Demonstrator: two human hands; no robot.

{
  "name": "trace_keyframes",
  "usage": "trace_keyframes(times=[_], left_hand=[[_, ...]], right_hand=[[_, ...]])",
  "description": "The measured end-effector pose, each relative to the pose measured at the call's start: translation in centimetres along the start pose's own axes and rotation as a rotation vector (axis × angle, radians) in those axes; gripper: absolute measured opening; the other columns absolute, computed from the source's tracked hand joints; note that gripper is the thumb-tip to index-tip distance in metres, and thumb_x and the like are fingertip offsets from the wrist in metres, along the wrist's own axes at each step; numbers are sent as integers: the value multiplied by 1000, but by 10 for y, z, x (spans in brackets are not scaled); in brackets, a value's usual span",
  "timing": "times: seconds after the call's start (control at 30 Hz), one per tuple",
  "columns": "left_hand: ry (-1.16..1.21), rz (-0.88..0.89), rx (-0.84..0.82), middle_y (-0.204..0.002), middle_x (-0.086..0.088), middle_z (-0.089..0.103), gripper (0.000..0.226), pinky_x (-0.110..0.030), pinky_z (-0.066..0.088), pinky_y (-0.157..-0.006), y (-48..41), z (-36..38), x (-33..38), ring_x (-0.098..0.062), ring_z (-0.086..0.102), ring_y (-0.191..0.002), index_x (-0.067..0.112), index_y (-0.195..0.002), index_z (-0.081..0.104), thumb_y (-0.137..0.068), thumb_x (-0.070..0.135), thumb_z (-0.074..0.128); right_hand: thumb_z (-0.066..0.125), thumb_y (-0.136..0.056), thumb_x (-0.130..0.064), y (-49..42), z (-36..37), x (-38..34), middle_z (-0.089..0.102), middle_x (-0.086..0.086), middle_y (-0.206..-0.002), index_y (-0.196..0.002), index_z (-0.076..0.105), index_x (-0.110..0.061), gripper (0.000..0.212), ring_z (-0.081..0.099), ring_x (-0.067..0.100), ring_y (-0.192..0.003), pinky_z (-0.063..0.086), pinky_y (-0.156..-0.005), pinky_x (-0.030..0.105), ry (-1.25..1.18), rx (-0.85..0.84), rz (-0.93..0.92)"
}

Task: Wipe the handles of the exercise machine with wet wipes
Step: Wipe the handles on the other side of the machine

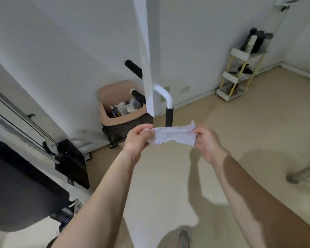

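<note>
1 wet wipe (174, 136) stretched between left hand (139, 138) and right hand (207, 140), both pinching it, 3 black handles (169, 116) beyond

Beige floor (240, 140) bearing a pink waste bin (121, 111) by the wall, a white tiered shelf rack (238, 76) standing well apart in the corner.

White wet wipe (174, 136) stretched flat and horizontal in mid-air, crumpled at both pinched ends. Just behind it, a black foam handle (169, 116) hangs vertically from a curved white tube; two more black handles (133, 69) angle out left of the white post.
</note>
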State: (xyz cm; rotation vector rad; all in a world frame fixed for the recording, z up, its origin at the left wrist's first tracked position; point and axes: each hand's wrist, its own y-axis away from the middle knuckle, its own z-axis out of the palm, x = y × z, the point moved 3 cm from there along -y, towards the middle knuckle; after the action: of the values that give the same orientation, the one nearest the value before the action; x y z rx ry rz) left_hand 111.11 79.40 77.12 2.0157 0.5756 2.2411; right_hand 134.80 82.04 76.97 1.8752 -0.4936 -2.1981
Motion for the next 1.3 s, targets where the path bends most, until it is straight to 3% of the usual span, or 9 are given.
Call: trace_keyframes(times=[0.2,0.47,0.63,0.77,0.9,1.0,1.1,1.23,1.3], left_hand=[[-147,95,231,-88,3,69,15,-30,50,-79,-66,33,2,-16,61,-86,22,-91,72,-96,12,61],[-522,313,396,-108,-2,57,16,4,31,-78,-110,60,13,27,39,-94,27,-99,77,-98,22,62],[-329,262,327,-71,4,53,12,-11,34,-56,-125,73,16,0,43,-57,21,-92,76,-93,15,66],[-201,207,255,-70,3,59,14,-27,50,-68,-131,70,18,-8,50,-65,25,-84,75,-90,14,68],[-79,67,214,-62,10,59,16,-24,55,-61,-132,68,17,-7,62,-62,6,-107,69,-91,6,71],[-5,25,205,-80,-6,71,25,-25,60,-70,-127,71,23,-14,69,-73,2,-116,63,-92,2,66],[101,1,171,-95,-14,77,27,-29,61,-78,-119,70,30,-22,75,-86,6,-122,59,-96,1,60],[-151,180,272,-75,10,72,9,-28,51,-73,-104,64,52,-6,63,-72,14,-95,67,-94,15,59],[-239,195,291,-62,12,56,34,-23,41,-62,-102,65,66,-6,50,-60,5,-76,63,-94,33,65]], right_hand=[[55,-87,-8,-102,18,-4,63,4,-90,-82,64,-16,13,55,20,-89,39,-84,34,92,-13,-25],[69,-88,-11,-157,59,-11,40,-6,-68,-78,64,-19,14,39,12,-65,34,-63,26,128,5,-167],[70,-89,-10,-162,71,-14,49,-3,-65,-80,68,-20,13,42,10,-60,36,-59,22,116,80,-250],[68,-83,-22,-154,78,-5,59,2,-67,-103,71,-26,21,51,14,-64,46,-64,27,68,74,-217],[59,-97,-20,-141,77,3,71,-4,-82,-115,62,-17,19,65,10,-73,51,-74,32,-82,133,-184],[49,-88,-14,-122,75,11,73,8,-101,-118,58,-14,32,67,24,-98,51,-89,35,-237,26,-171],[47,-74,-6,-113,77,12,69,10,-104,-117,58,-12,45,57,30,-87,45,-71,37,-202,-134,-265],[66,-73,-4,-117,89,8,63,-10,-83,-98,60,-25,33,55,20,-71,46,-63,34,177,-204,-332],[77,-77,-8,-121,99,-1,57,-7,-70,-81,57,-17,23,51,15,-60,43,-55,27,228,-251,-252]])
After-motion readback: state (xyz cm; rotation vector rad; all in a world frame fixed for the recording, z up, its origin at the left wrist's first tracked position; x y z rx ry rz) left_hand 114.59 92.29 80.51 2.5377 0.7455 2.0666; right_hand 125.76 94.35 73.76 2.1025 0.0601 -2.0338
